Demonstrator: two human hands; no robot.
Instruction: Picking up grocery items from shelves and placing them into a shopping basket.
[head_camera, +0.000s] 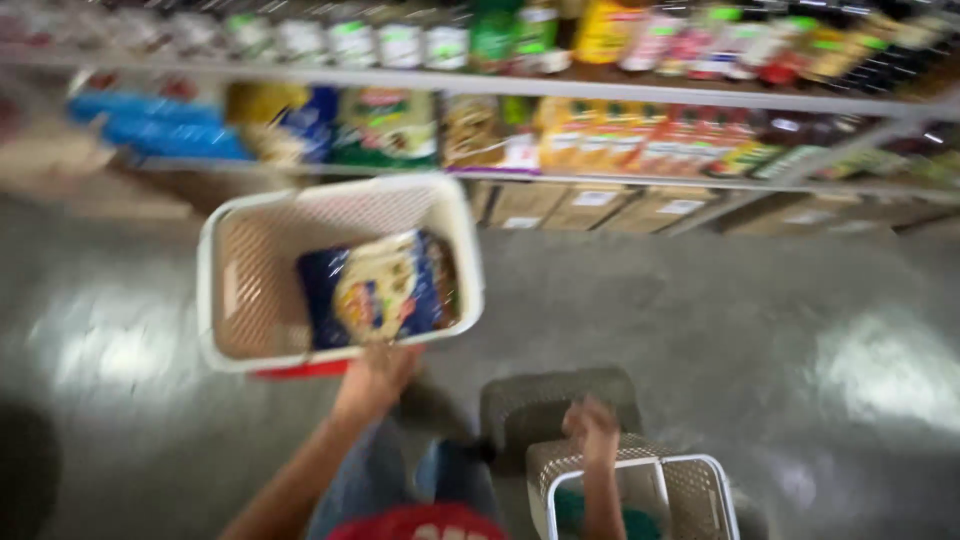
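The view is blurred by motion. My left hand (375, 375) grips the near rim of a white perforated basket (230, 290) and holds it up above the floor. Inside it lies a blue and yellow food packet (380, 288). My right hand (592, 430) is closed at the top of a second white perforated basket (690, 495) low at the bottom right, which has something green (570, 510) inside; whether the fingers grip a handle I cannot tell.
Store shelves (500, 85) with bottles, packets and boxes run across the top. Cardboard boxes (590, 208) stand under them. The floor (750, 330) is shiny grey concrete. A dark grey basket or stool (540, 400) sits behind the right basket.
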